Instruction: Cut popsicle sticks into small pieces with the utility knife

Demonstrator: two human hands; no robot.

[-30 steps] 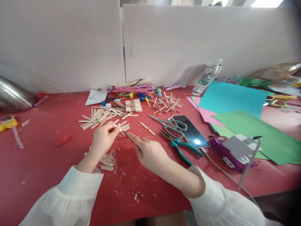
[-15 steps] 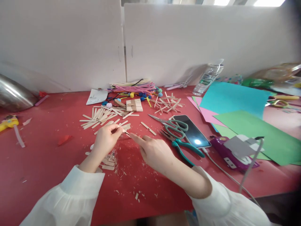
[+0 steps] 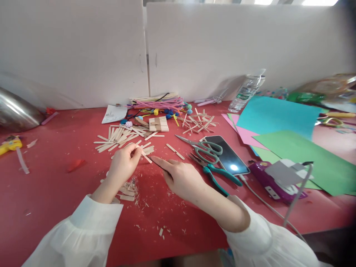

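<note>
My left hand [image 3: 123, 163] pinches a thin wooden stick [image 3: 145, 156] by one end, its free end pointing right and down. My right hand [image 3: 180, 177] is closed round a small blade with the forefinger stretched along it, its tip just below the stick. Wood shavings [image 3: 133, 185] and cut stick pieces lie on the red table [image 3: 55, 193] under both hands. A loose pile of wooden sticks [image 3: 118, 135] lies just beyond my left hand.
Green-handled scissors [image 3: 204, 147], teal pliers [image 3: 215, 174] and a lit phone [image 3: 225, 154] lie right of my hands. Further right are a purple glue gun [image 3: 278, 178] with its cable and coloured paper sheets [image 3: 278, 118]. Pipe cleaners [image 3: 158, 104], a stick block [image 3: 158, 124], a bottle [image 3: 244, 91] sit by the white partition.
My right hand has made a short stroke along the stick and come back near its tip; the stick's tilt in my left hand shifted slightly. Nothing else moved.
</note>
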